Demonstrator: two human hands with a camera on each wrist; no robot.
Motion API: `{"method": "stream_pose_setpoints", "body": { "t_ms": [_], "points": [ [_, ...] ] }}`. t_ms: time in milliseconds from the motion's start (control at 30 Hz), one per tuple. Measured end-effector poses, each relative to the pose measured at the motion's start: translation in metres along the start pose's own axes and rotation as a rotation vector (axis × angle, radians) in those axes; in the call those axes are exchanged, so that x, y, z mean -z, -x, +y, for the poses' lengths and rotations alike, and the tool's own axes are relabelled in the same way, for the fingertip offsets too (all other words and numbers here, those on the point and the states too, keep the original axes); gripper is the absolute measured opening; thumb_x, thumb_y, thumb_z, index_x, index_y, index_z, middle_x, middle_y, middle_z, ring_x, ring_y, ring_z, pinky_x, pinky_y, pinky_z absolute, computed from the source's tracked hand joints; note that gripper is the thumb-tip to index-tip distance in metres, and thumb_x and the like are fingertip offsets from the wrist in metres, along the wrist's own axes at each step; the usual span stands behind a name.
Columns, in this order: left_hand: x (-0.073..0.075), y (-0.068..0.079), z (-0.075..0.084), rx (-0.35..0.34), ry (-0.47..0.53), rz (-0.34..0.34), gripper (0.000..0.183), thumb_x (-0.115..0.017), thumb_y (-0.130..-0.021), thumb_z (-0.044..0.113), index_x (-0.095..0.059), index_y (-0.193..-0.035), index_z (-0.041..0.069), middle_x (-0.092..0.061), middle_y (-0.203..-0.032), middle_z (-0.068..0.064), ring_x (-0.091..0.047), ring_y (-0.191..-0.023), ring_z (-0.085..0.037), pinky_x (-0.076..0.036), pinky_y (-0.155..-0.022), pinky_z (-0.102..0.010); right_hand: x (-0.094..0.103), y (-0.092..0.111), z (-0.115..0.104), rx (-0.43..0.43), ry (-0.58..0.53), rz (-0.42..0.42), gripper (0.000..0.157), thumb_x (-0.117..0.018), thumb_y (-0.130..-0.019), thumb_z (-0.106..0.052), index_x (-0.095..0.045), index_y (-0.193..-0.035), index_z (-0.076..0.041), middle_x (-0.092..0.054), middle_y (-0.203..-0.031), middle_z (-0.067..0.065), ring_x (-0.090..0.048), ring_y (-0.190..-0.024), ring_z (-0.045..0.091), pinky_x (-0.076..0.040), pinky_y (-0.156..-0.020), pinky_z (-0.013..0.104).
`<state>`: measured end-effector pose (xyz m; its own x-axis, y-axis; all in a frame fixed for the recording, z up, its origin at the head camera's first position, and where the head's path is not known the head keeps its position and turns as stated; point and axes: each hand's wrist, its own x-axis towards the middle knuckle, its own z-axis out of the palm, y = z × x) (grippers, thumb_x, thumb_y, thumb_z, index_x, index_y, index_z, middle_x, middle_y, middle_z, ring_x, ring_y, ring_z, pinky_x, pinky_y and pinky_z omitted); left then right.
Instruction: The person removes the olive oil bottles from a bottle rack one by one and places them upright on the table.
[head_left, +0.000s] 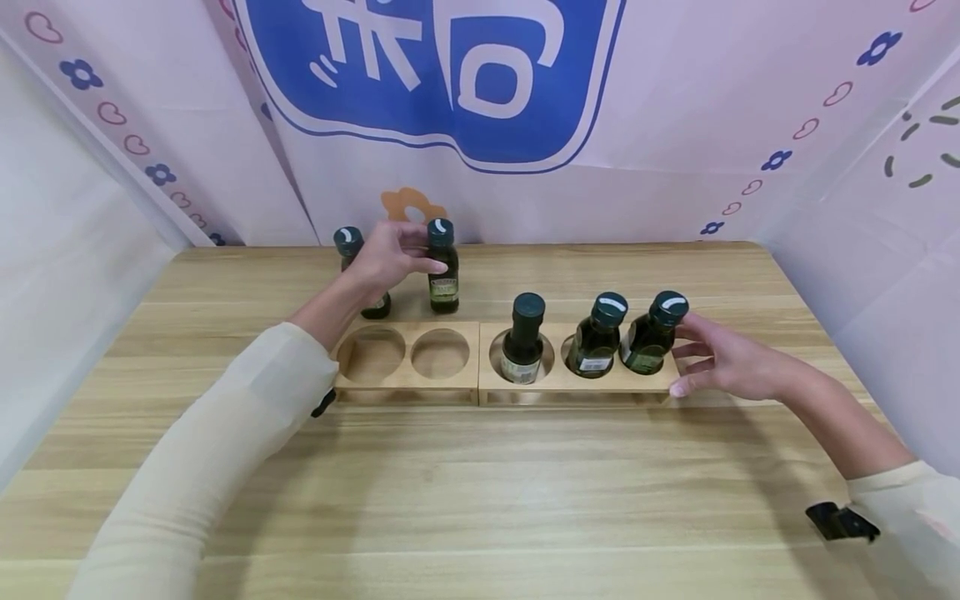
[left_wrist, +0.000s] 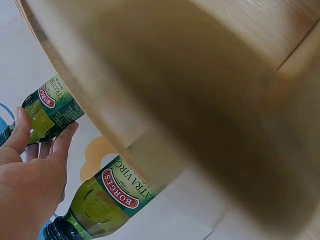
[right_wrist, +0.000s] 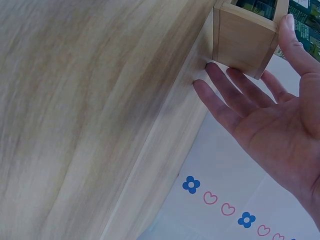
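My left hand (head_left: 390,258) grips a small green olive oil bottle (head_left: 443,283) standing behind the rack, thumb in front and fingers behind. To its left another olive oil bottle (head_left: 348,242) stands partly hidden by that hand; its Borges label shows in the left wrist view. The wooden rack (head_left: 442,397) has two bare round holes on its left part. On its right part sit three dark-capped bottles: a slimmer one (head_left: 522,346), a rounder one (head_left: 597,342) and another at the end (head_left: 651,337). My right hand (head_left: 731,362) touches the rack's right end, fingers loosely spread.
The rack stands on a wood-grain table (head_left: 480,492). Behind it hangs a white cloth (head_left: 660,167) with a large blue sign, hearts and flowers. White cloth walls (head_left: 67,275) rise at both sides.
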<state>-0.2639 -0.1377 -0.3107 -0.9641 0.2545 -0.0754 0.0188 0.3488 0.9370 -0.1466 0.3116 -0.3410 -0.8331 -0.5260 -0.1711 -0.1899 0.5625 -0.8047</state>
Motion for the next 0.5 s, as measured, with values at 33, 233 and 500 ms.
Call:
{"method": "stream_pose_setpoints", "body": {
  "t_ms": [33, 233, 500],
  "points": [
    [0.0001, -0.0002, -0.0002, 0.006, 0.004, 0.002, 0.044, -0.075, -0.092, -0.006, -0.061, -0.133, -0.009, -0.065, -0.135, -0.025, -0.062, -0.129, -0.034, -0.047, -0.114, -0.041, 0.0, 0.0, 0.0, -0.001, 0.0, -0.001, 0.087, -0.083, -0.086, -0.003, -0.03, -0.153, 0.009, -0.039, -0.151, 0.04, -0.049, -0.13, 0.061, -0.055, -0.1, 0.054],
    [0.0003, -0.0015, -0.0013, 0.023, 0.021, 0.012, 0.044, -0.075, -0.091, -0.006, -0.061, -0.133, -0.009, -0.065, -0.134, -0.025, -0.062, -0.129, -0.034, -0.046, -0.115, -0.04, 0.0, 0.0002, -0.0002, 0.003, -0.005, -0.001, 0.086, -0.083, -0.086, -0.002, -0.03, -0.152, 0.01, -0.039, -0.151, 0.04, -0.049, -0.13, 0.061, -0.054, -0.1, 0.054],
    [0.0017, -0.0017, -0.0028, 0.034, 0.031, 0.012, 0.047, -0.075, -0.092, -0.006, -0.059, -0.136, -0.008, -0.064, -0.137, -0.024, -0.061, -0.13, -0.033, -0.046, -0.115, -0.039, 0.0001, 0.0002, -0.0001, 0.015, -0.007, 0.001, 0.086, -0.083, -0.085, -0.001, -0.03, -0.152, 0.01, -0.039, -0.151, 0.04, -0.05, -0.129, 0.061, -0.054, -0.1, 0.055]
  ]
}}
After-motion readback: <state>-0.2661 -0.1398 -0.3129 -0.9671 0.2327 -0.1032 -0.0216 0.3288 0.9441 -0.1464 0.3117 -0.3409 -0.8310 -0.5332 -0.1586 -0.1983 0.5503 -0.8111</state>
